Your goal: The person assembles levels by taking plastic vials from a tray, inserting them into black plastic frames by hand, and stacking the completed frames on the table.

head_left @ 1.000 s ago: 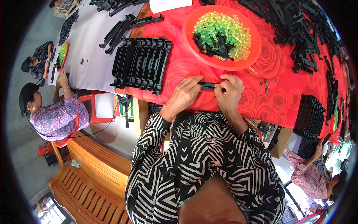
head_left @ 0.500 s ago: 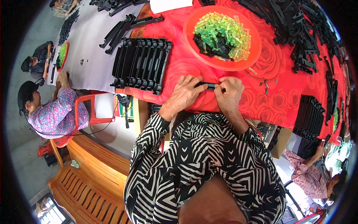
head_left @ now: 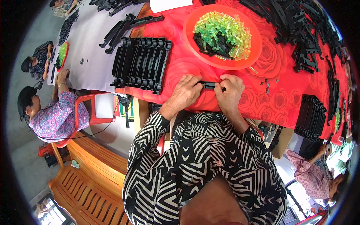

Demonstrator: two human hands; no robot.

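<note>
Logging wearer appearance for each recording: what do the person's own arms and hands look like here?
The left sleeve and right sleeve are long, with a bold black-and-white zigzag stripe, ending near the wrists. The left grip and right grip are bare hands, without gloves.

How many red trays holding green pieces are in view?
2 clearly: the near red tray on the rose-patterned tablecloth, and the far red tray on the pale tablecloth at left. A third may be hidden around the green pieces at the far right edge.
</note>
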